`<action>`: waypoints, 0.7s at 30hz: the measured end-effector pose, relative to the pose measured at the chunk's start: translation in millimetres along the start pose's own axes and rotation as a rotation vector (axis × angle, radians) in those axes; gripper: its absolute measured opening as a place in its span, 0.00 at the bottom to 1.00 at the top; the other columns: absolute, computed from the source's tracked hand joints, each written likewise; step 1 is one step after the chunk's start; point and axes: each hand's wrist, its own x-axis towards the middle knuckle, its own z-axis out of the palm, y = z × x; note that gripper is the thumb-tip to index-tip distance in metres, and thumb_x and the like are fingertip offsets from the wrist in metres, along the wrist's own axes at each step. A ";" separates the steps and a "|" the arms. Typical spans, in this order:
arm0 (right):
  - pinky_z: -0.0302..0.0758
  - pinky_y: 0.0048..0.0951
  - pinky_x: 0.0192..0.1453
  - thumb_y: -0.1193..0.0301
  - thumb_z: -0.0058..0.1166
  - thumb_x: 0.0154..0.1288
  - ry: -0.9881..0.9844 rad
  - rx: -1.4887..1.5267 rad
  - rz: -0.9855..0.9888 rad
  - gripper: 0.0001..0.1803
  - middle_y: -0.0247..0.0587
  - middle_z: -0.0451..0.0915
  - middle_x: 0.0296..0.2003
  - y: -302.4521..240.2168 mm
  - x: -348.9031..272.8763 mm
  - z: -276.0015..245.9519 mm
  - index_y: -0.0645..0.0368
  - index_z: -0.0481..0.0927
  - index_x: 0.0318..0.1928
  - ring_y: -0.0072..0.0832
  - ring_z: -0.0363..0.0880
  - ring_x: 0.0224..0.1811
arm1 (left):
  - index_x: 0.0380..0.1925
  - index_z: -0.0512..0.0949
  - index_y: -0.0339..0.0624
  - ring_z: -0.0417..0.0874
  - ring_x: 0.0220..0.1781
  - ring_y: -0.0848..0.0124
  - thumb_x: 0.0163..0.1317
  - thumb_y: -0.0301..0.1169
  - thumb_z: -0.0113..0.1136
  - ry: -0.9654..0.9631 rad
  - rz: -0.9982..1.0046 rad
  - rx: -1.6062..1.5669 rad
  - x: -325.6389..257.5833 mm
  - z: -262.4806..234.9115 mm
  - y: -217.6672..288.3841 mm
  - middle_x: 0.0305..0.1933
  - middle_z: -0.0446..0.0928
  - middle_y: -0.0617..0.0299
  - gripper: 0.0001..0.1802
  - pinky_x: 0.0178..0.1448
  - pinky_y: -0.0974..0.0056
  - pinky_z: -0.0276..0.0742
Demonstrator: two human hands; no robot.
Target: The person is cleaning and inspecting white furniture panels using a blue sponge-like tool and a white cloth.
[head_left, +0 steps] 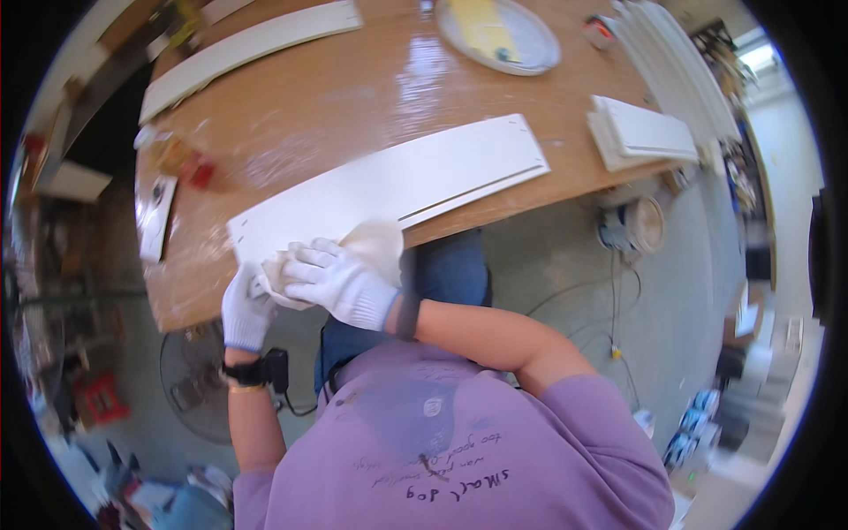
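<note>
A long white board (pixel 380 181) with a dark groove along its near edge lies at the front of the table. My right hand (pixel 340 284), in a white knit glove, presses a cream cloth (pixel 378 243) onto the board's near left part, its fingers bent over the bunched fabric. At the board's near left corner is my left hand (pixel 248 307), also gloved. It looks closed on the corner, right beside the cloth, with its fingertips partly hidden.
Plastic film covers the brown table (pixel 318 124). Another white board (pixel 256 44) lies farther back, near a round white lid (pixel 539 49). Short white panels (pixel 649 132) are stacked at right. A bucket (pixel 640 223), cables and a floor fan (pixel 190 384) stand below.
</note>
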 end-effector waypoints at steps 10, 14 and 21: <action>0.69 0.40 0.64 0.76 0.53 0.54 0.152 -0.656 0.883 0.20 0.47 0.78 0.55 129.0 -196.8 -244.4 0.53 0.81 0.50 0.45 0.74 0.58 | 0.54 0.69 0.35 0.81 0.51 0.50 0.70 0.39 0.52 0.250 -0.264 -0.374 5.9 37.3 45.0 0.53 0.75 0.47 0.20 0.47 0.46 0.85; 0.70 0.40 0.63 0.76 0.54 0.54 0.241 -0.711 1.099 0.22 0.47 0.77 0.55 145.0 -208.1 -277.5 0.55 0.80 0.52 0.44 0.75 0.57 | 0.43 0.73 0.34 0.83 0.28 0.64 0.69 0.40 0.52 0.124 -0.222 0.145 8.4 22.6 58.1 0.36 0.79 0.54 0.17 0.30 0.64 0.84; 0.76 0.38 0.49 0.79 0.50 0.50 0.046 -0.429 0.611 0.18 0.41 0.79 0.49 82.2 -87.7 -215.4 0.52 0.78 0.44 0.43 0.77 0.49 | 0.35 0.73 0.37 0.79 0.19 0.72 0.68 0.40 0.54 0.095 -0.278 0.428 9.2 35.0 71.7 0.27 0.77 0.59 0.15 0.22 0.71 0.77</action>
